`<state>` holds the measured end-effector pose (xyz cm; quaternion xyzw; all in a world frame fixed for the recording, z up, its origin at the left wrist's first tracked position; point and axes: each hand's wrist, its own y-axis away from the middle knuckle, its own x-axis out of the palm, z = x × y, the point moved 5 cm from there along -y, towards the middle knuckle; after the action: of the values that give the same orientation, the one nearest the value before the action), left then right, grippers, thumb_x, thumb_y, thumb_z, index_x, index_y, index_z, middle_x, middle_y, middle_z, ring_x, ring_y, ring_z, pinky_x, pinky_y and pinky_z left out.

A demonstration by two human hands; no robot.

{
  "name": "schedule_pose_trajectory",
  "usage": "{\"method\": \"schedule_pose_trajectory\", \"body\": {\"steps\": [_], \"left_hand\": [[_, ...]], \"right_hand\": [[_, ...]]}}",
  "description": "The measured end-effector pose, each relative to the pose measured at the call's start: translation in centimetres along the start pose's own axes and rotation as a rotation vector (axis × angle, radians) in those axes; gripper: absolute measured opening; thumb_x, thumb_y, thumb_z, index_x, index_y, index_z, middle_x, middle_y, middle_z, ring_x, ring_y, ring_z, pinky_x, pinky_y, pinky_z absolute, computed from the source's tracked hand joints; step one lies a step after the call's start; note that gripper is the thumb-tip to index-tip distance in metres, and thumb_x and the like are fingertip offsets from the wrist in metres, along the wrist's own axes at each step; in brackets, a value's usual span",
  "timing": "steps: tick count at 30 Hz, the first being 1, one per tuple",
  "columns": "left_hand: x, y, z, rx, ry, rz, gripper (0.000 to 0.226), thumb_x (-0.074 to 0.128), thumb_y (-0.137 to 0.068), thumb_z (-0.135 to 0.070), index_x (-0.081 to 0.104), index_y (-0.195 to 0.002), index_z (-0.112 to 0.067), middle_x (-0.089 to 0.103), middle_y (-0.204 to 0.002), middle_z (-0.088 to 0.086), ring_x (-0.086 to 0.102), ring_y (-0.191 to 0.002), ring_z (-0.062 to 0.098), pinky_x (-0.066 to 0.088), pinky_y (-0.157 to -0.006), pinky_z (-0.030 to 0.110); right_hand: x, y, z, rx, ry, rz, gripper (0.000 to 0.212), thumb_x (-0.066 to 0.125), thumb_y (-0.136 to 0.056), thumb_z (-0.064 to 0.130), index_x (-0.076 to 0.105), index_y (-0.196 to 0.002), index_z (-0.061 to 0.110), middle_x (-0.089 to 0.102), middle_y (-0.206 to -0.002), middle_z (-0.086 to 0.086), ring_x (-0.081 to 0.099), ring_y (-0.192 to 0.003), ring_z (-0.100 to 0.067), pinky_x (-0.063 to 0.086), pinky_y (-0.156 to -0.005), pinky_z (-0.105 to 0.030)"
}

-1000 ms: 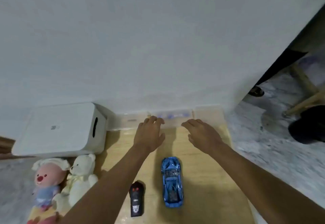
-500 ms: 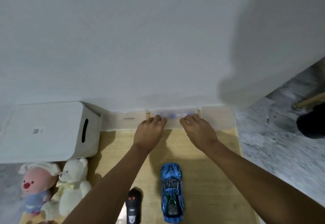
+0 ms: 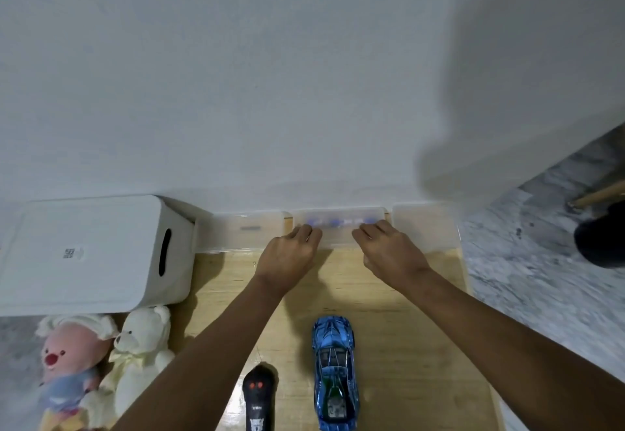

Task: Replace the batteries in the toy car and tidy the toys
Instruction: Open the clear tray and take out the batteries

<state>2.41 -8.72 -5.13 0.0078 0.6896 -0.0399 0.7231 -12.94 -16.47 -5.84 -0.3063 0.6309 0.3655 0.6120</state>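
I have my left hand (image 3: 287,256) and right hand (image 3: 389,254) curled narrow on the clear battery box (image 3: 338,227) by the wall; whether they grip it, I cannot tell. The toy car (image 3: 333,373) waits nearer me on the surface (image 3: 406,346). Next: probably draw the box closer.

Two bare forearms in shot, no sleeves showing anywhere along them. The left hand (image 3: 287,258) is bare, no ring, no watch. The right hand (image 3: 392,254) is bare as well, wrist uncovered.
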Motion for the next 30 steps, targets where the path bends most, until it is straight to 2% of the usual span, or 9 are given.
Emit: {"method": "schedule_pose_trajectory", "body": {"steps": [5,9,12,14,16,19,25,28,30], "left_hand": [[1.0,0.5,0.4,-0.141,0.032,-0.05,0.036,0.084,-0.063,-0.007,0.072,-0.096,-0.012,0.071,-0.091,0.005,0.069,-0.087,0.029,0.054,-0.049,0.034],[1.2,0.6,0.3,-0.231,-0.008,-0.022,0.053,0.084,-0.066,-0.008,0.064,-0.115,-0.014,0.064,-0.116,0.008,0.06,-0.099,0.033,0.053,-0.069,0.043],[1.1,0.6,0.5,-0.34,0.016,0.007,0.083,0.088,-0.065,-0.018,0.048,-0.138,-0.021,0.051,-0.136,0.01,0.051,-0.113,0.033,0.052,-0.081,0.045],[1.1,0.8,0.4,-0.369,0.018,0.0,0.097,0.089,-0.064,-0.02,0.039,-0.147,-0.025,0.043,-0.145,0.014,0.047,-0.125,0.035,0.051,-0.087,0.047],[1.2,1.1,0.2,-0.383,0.018,-0.036,0.104,0.09,-0.065,-0.022,0.034,-0.152,-0.027,0.035,-0.152,0.018,0.04,-0.135,0.037,0.051,-0.091,0.05],[1.2,1.4,0.4,-0.41,0.014,-0.068,0.113,0.091,-0.065,-0.03,0.027,-0.158,-0.028,0.028,-0.158,0.019,0.035,-0.138,0.037,0.051,-0.093,0.051],[1.0,1.4,0.8,-0.428,-0.011,-0.045,0.129,0.089,-0.065,-0.061,0.011,-0.165,-0.033,0.027,-0.158,0.018,0.042,-0.132,0.036,0.051,-0.092,0.048],[1.1,1.4,0.7,-0.427,-0.014,-0.045,0.13,0.091,-0.065,-0.056,0.012,-0.165,-0.032,0.029,-0.157,0.017,0.045,-0.128,0.035,0.052,-0.09,0.047],[1.0,1.5,0.7,-0.43,-0.012,-0.051,0.129,0.092,-0.065,-0.052,0.013,-0.165,-0.031,0.03,-0.157,0.017,0.046,-0.126,0.034,0.051,-0.089,0.046]], "right_hand": [[-0.4,0.0,-0.4,0.024,-0.044,-0.002,0.037,0.075,-0.054,-0.004,0.068,-0.088,0.009,0.07,-0.086,-0.008,0.065,-0.079,-0.032,0.055,-0.047,-0.035],[-1.8,-0.2,-1.5,0.074,-0.175,-0.015,0.039,0.061,-0.075,0.001,0.069,-0.111,0.014,0.073,-0.101,-0.004,0.064,-0.095,-0.029,0.057,-0.069,-0.04],[-3.9,-0.4,-2.4,0.14,-0.36,-0.123,0.034,0.062,-0.083,0.006,0.062,-0.115,0.02,0.07,-0.1,0.0,0.064,-0.089,-0.027,0.053,-0.07,-0.035],[-5.1,-0.2,-2.7,0.139,-0.391,-0.265,0.019,0.063,-0.086,0.006,0.061,-0.1,0.018,0.065,-0.097,0.003,0.062,-0.086,-0.025,0.05,-0.068,-0.034],[-5.5,0.3,-2.9,0.15,-0.33,-0.467,0.014,0.067,-0.086,0.002,0.067,-0.09,0.015,0.064,-0.101,-0.001,0.059,-0.093,-0.026,0.05,-0.076,-0.037],[-4.9,0.6,-3.2,0.232,-0.281,-0.593,0.02,0.072,-0.085,0.001,0.074,-0.101,0.012,0.061,-0.099,-0.006,0.055,-0.093,-0.027,0.051,-0.079,-0.039],[-3.3,1.6,-2.0,0.239,-0.284,-0.501,0.045,0.066,-0.09,0.006,0.061,-0.134,0.01,0.063,-0.116,-0.009,0.059,-0.1,-0.029,0.054,-0.086,-0.042],[-2.6,2.5,-0.7,0.205,-0.335,-0.497,0.038,0.067,-0.086,0.001,0.067,-0.123,0.011,0.067,-0.109,-0.005,0.061,-0.099,-0.025,0.052,-0.088,-0.036],[-1.5,1.5,-0.1,0.191,-0.303,-0.375,0.039,0.072,-0.076,-0.006,0.072,-0.111,0.012,0.071,-0.101,-0.004,0.066,-0.092,-0.027,0.054,-0.081,-0.036]]}}
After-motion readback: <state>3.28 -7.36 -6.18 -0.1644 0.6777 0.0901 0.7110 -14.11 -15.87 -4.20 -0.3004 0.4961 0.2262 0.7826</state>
